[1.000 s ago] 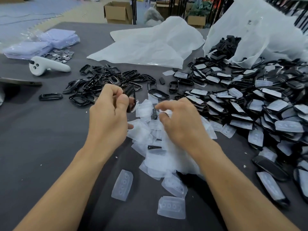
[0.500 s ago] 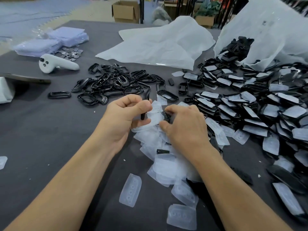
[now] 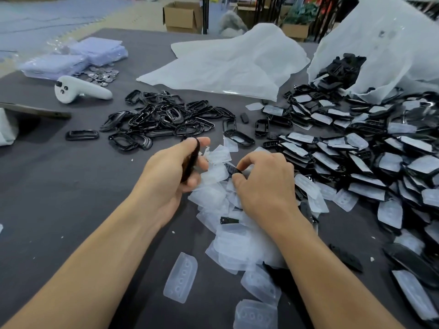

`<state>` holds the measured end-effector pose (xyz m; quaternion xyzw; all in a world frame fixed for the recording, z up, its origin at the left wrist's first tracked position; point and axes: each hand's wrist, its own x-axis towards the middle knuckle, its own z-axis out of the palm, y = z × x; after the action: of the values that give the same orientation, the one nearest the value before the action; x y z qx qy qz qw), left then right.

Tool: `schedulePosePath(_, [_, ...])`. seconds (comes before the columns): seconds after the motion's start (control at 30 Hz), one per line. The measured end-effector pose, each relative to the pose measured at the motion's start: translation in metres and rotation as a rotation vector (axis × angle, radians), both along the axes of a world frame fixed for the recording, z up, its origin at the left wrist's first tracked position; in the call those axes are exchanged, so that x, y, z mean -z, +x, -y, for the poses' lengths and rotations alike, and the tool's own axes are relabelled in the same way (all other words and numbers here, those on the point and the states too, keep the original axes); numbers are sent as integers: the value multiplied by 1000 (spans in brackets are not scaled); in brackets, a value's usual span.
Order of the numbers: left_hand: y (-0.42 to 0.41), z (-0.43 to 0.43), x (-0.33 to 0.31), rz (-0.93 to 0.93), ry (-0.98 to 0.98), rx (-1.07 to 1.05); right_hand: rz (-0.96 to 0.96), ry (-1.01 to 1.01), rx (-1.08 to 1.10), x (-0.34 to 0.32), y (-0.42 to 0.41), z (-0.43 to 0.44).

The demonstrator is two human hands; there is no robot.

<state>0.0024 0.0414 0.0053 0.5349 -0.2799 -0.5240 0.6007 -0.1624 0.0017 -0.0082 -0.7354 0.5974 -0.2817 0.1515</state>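
My left hand (image 3: pixel 169 176) grips a black plastic frame (image 3: pixel 191 160), held on edge between thumb and fingers. Just to its right, my right hand (image 3: pixel 263 184) pinches a small black plastic piece (image 3: pixel 231 169) over a heap of translucent silicone pads (image 3: pixel 228 224) in the middle of the table. The two hands are a short gap apart. A pile of empty black frames (image 3: pixel 161 119) lies beyond my left hand. A large pile of black shells with pads fitted (image 3: pixel 356 157) spreads to the right.
A white handheld controller (image 3: pixel 78 90) lies at the left, with small metal pieces (image 3: pixel 102 74) and lilac packets (image 3: pixel 71 58) behind it. White plastic bags (image 3: pixel 228 60) sit at the back and right. A dark tablet edge (image 3: pixel 35 112) is far left. Loose pads (image 3: pixel 181 276) lie near me.
My hands have drawn apart: the left one tilted the black frame outward to the left, and the right one now holds a small black piece by itself. The camera moved closer and down.
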Motion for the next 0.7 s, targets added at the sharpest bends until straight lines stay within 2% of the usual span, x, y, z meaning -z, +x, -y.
schedulePosePath(0.07, [-2,0,0,68,-37,-115,9,-10,-25,0,-2,-1])
schedulePosePath(0.17, [-5,0,4,375,-119,-245,36,-109,-19,-3,-5,-3])
schedulePosePath(0.23, [-7,0,7,505,-120,-245,140,-154,-2,-6,-7,-6])
schedulePosePath(0.37, [-9,2,8,470,-95,-222,403,-49,-1,-9,-6,-9])
schedulePosePath(0.43, [-10,2,6,467,-100,-249,434,-7,-18,-10,-3,-10])
schedulePosePath(0.57, [-6,1,4,458,-56,-293,289,-52,-48,-8,-1,-11])
schedulePosePath(0.7, [0,2,0,276,-22,-256,-87,10,-114,-7,1,-12])
